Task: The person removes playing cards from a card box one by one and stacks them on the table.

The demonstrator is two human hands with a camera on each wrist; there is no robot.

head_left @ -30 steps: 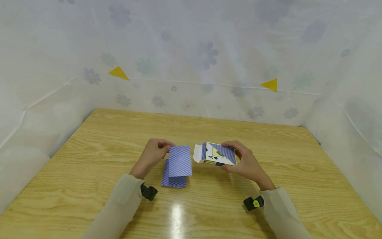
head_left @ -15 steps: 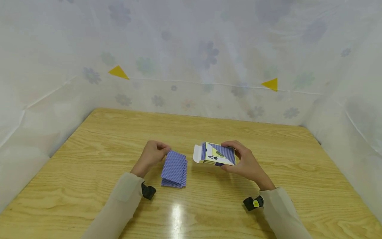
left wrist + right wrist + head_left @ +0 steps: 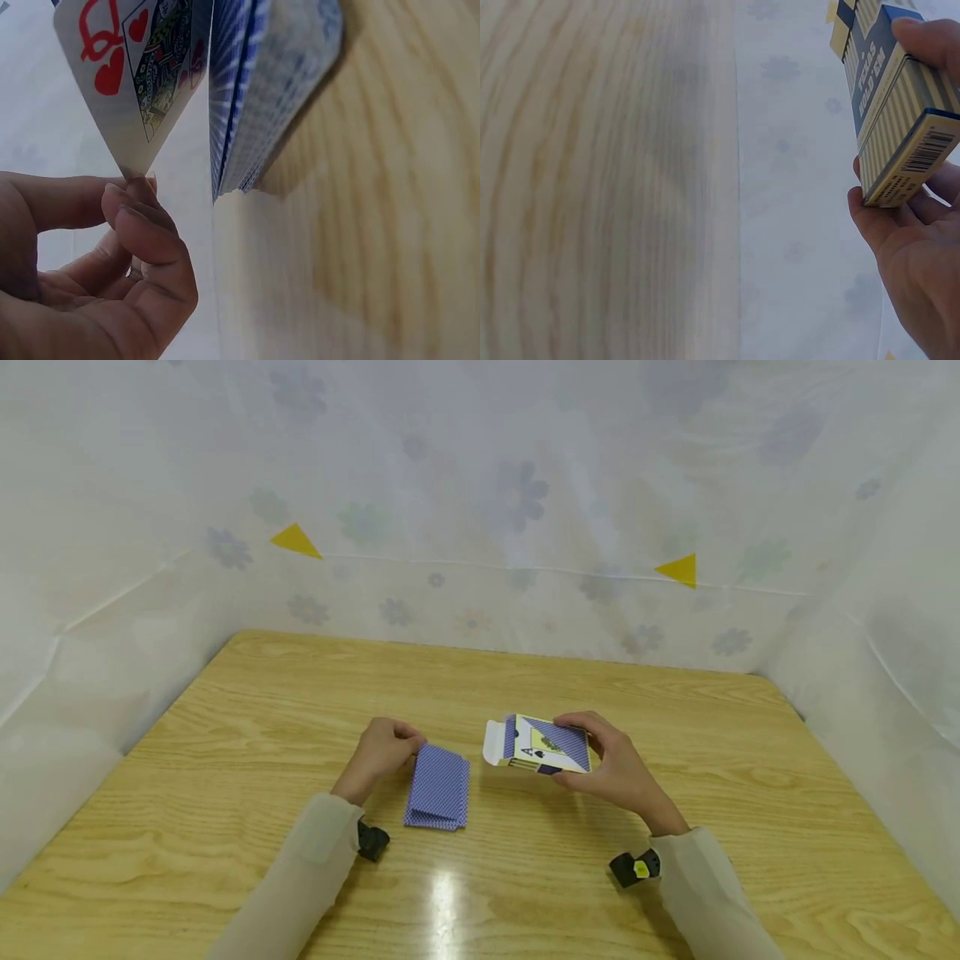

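Observation:
My left hand [image 3: 382, 753] pinches a playing card [image 3: 124, 71] by one corner between thumb and fingertips. In the left wrist view its face shows a queen of hearts; the head view shows its blue patterned back. The card is tilted close over a stack of cards [image 3: 277, 82], which lies face down on the table and is mostly covered by it in the head view. To the right, my right hand [image 3: 617, 768] grips a card box [image 3: 551, 745] by its sides, above the table. The box's white flap [image 3: 493, 743] stands open toward the left.
The wooden table [image 3: 525, 877] reaches back to a white flowered curtain [image 3: 480, 510], which also hangs along both sides. Two yellow triangles [image 3: 297, 541] are fixed on the back curtain.
The left hand has moved slightly down and nearer, and its pinched card has swung left and lowered onto line with the stack. The right hand and box have hardly moved.

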